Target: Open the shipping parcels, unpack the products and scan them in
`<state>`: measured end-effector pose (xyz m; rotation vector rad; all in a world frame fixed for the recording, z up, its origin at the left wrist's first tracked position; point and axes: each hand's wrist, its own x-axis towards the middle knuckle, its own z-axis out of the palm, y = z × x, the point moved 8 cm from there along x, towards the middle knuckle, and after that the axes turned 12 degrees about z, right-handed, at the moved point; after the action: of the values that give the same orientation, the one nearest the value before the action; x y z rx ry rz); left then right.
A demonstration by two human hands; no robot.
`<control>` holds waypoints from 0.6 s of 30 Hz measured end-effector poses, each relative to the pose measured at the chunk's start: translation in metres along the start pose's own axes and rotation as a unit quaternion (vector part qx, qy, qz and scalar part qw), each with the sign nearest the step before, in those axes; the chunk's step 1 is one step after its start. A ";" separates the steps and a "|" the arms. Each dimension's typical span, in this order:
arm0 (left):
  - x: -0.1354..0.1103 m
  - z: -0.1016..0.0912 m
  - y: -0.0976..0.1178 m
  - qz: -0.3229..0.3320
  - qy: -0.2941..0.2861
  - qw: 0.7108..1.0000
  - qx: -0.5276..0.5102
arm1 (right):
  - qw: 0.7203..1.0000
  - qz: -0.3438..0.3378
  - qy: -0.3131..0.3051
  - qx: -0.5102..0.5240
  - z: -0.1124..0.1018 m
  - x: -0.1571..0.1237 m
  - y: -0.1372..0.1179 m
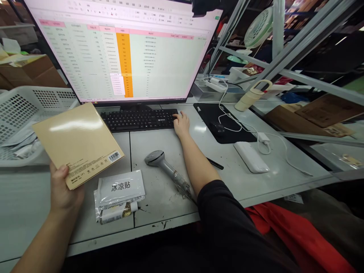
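Grasps a flat tan box (78, 138) in the left hand (65, 193), with the thumb over the near left edge and the other fingers hidden behind. Holds it tilted above the table (155, 141), with printed text and a barcode label (114, 156) facing up. Rests the right hand (182, 123), free of any grip, on the number-pad end of the black keyboard (136, 119). Has a spreadsheet (91, 64) lit on the monitor (136, 103) beyond both hands. Also has, just right of the left hand, a stack of plastic packets (115, 214) topped by a white sachet (121, 186) marked 冰凉贴; between the hands, nearer the body than the right one, a grey barcode scanner (165, 165); beyond the left hand and to its left, a white perforated basket (17, 108); right of the right hand, a black mouse (217, 129) on a dark mat (204, 112).
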<state>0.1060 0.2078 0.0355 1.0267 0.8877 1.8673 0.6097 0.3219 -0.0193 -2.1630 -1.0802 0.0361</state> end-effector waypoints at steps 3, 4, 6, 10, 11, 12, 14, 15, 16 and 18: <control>0.000 0.002 0.002 0.006 -0.006 1.000 -0.006 | 0.999 0.017 0.027 0.005 -0.010 0.002 0.007; 0.000 0.002 0.002 0.005 -0.006 1.000 -0.008 | 0.999 0.021 0.032 0.006 -0.012 0.003 0.009; -0.001 0.001 0.001 0.003 -0.001 1.000 -0.008 | 0.999 0.025 0.033 0.006 -0.013 0.003 0.011; -0.001 -0.001 0.001 0.001 0.010 1.000 -0.011 | 0.999 0.021 0.023 0.005 -0.010 -0.001 0.008; -0.001 -0.001 0.001 0.003 0.009 1.000 -0.014 | 1.000 0.011 0.021 0.006 -0.009 -0.002 0.005; -0.001 -0.001 0.001 0.005 0.008 1.000 -0.016 | 1.000 -0.007 0.020 0.005 -0.007 -0.004 0.001; 0.000 -0.001 0.001 0.009 0.007 1.000 -0.019 | 0.999 -0.048 0.009 0.003 -0.003 -0.008 -0.008; 0.000 -0.002 0.000 0.010 0.008 1.000 -0.020 | 0.998 -0.063 0.000 0.002 0.000 -0.009 -0.011; 0.001 -0.002 0.000 0.011 0.009 1.000 -0.022 | 0.997 -0.072 -0.007 0.002 0.001 -0.010 -0.013; 0.001 -0.002 0.000 0.011 0.013 0.999 -0.027 | 0.997 -0.072 -0.005 0.007 0.000 -0.009 -0.012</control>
<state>0.1037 0.2081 0.0347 0.9839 0.8390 1.9178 0.5957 0.3202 -0.0151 -2.0698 -1.2356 -0.0114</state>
